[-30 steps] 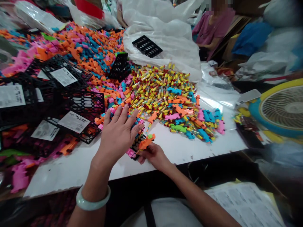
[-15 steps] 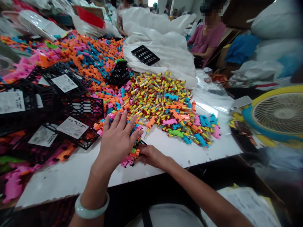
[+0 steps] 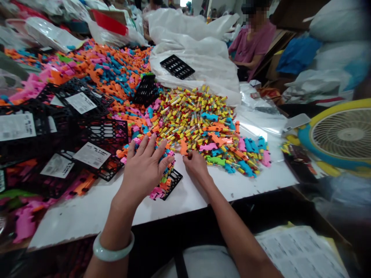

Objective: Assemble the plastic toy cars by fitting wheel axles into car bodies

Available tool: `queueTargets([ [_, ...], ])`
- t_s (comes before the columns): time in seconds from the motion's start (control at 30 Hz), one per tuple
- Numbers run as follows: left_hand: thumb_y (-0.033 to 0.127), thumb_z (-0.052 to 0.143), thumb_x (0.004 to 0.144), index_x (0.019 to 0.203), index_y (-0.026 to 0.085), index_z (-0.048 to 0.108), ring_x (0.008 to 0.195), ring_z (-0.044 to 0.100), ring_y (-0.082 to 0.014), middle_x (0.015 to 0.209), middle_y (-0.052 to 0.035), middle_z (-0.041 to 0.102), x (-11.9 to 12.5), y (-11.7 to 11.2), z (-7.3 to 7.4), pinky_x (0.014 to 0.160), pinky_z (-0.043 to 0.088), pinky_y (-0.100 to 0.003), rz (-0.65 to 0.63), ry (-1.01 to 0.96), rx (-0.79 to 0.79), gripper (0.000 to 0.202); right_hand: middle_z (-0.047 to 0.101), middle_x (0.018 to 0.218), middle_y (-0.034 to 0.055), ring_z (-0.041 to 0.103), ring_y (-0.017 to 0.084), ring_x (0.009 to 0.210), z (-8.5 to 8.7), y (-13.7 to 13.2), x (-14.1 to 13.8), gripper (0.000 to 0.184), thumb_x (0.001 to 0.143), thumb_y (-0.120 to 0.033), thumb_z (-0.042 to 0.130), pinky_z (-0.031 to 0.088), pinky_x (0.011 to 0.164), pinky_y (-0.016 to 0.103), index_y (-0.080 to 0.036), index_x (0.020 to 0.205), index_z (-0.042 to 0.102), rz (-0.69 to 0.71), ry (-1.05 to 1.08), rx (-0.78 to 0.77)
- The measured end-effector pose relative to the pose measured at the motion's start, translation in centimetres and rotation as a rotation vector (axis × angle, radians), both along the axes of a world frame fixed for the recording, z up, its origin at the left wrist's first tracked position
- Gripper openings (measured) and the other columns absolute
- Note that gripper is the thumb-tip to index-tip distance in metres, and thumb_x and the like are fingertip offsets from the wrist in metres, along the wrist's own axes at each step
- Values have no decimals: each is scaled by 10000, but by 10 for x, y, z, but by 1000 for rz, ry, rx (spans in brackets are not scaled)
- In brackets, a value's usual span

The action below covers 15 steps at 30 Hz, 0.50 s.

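My left hand lies flat with its fingers spread over small coloured toy cars in a black plastic lattice tray. Most of that tray is hidden under the hand; pink and orange cars show at its lower edge. Just to the right, my right hand is closed, its fingertips pinching the lower end of an orange toy car. This car stands at the near edge of a pile of clear tubes with yellow caps. Several loose cars, among them a green toy car, lie on that pile.
Black lattice trays with white labels are stacked on the left. Behind them spreads a large heap of toy cars. A big white plastic bag stands at the back, a yellow-and-blue fan at right. A person in pink sits beyond.
My right hand has moved from the tray's right side up and right to the orange toy car, which now stands more upright. The left hand has stayed in place.
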<state>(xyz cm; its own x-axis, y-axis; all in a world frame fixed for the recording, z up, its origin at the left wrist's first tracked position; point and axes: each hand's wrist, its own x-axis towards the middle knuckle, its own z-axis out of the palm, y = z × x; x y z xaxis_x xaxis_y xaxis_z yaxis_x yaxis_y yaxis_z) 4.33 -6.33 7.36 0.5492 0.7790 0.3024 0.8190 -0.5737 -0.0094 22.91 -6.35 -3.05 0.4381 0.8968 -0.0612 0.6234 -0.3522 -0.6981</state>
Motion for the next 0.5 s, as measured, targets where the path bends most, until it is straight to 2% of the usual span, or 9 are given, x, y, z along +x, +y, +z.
queueTargets([
  [0.1, 520, 254, 965, 1435, 255, 380, 1440, 237, -318, 1523, -135, 337, -1, -4, 5, 1155, 167, -606, 4, -12, -14, 554, 612, 700, -13, 582, 140, 559, -7, -26, 10, 253, 789, -423, 582, 437, 526, 252, -198, 890, 523, 61, 316, 97],
  [0.17, 518, 251, 967, 1437, 267, 371, 1454, 186, -321, 1538, -121, 311, 0, -10, 9, 1150, 133, -639, 13, -29, -12, 547, 583, 653, -52, 556, 122, 494, -9, -45, 10, 319, 786, -452, 579, 423, 465, 231, -214, 961, 460, 136, 538, 94],
  [0.23, 504, 244, 971, 1436, 253, 374, 1463, 156, -303, 1539, -115, 309, 4, -15, 10, 1165, 110, -625, -13, -37, -18, 544, 584, 620, -61, 568, 119, 511, -9, -59, 2, 307, 795, -425, 570, 452, 490, 229, -218, 977, 436, 247, 712, 69],
  [0.33, 475, 238, 979, 1435, 223, 378, 1464, 165, -261, 1528, -108, 337, 12, -16, 7, 1194, 113, -560, -66, -40, -50, 540, 601, 597, -52, 582, 117, 525, -8, -67, -18, 257, 795, -398, 581, 498, 551, 246, -214, 941, 474, 386, 940, 61],
  [0.4, 471, 232, 981, 1431, 225, 384, 1457, 198, -251, 1519, -98, 360, 16, -13, 4, 1199, 119, -549, -61, -50, -74, 535, 608, 598, -53, 594, 124, 516, -9, -66, -28, 276, 774, -406, 620, 513, 551, 259, -215, 931, 497, 402, 1037, 68],
  [0.5, 498, 198, 979, 1398, 209, 438, 1441, 252, -255, 1493, -96, 407, 16, -8, 5, 1200, 129, -551, -53, -109, -131, 563, 610, 590, -59, 595, 127, 503, -15, -63, -32, 296, 758, -400, 674, 514, 538, 261, -216, 934, 523, 373, 1010, 96],
])
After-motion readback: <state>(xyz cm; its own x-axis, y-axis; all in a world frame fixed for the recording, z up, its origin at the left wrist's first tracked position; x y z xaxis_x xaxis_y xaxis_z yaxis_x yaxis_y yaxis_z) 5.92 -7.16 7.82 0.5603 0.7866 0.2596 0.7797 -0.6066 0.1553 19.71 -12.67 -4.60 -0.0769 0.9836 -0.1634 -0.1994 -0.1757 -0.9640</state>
